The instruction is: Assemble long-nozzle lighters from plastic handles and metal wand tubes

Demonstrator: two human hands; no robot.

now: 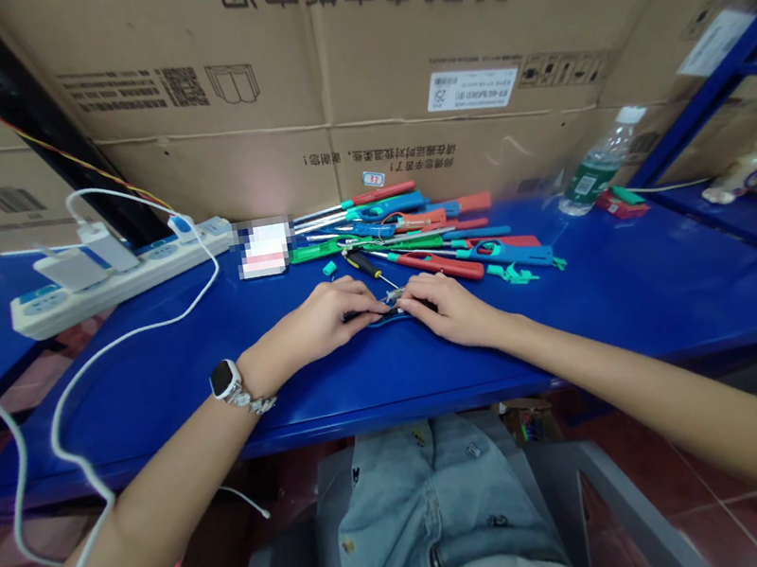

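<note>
My left hand (346, 310) and my right hand (450, 307) meet close above the blue table (365, 377). The fingers of both are pinched at the two ends of a slim dark piece with a blue edge (392, 316). My fingers cover most of this piece, so its kind is unclear. Small metallic bits (395, 295) show between the fingertips. Just beyond lies a screwdriver (367, 265) with a black and yellow handle, its shaft pointing at my hands. Behind it spreads a pile of long-necked lighters (440, 266) in red, blue and green.
A white power strip (126, 280) with chargers stands on the left, its white cable (121, 339) looping over the table. Green plastic bits (512, 275) lie right of the lighters. A water bottle (595, 172) and a small red box (621, 205) stand farther right. Cardboard (373, 64) walls the back.
</note>
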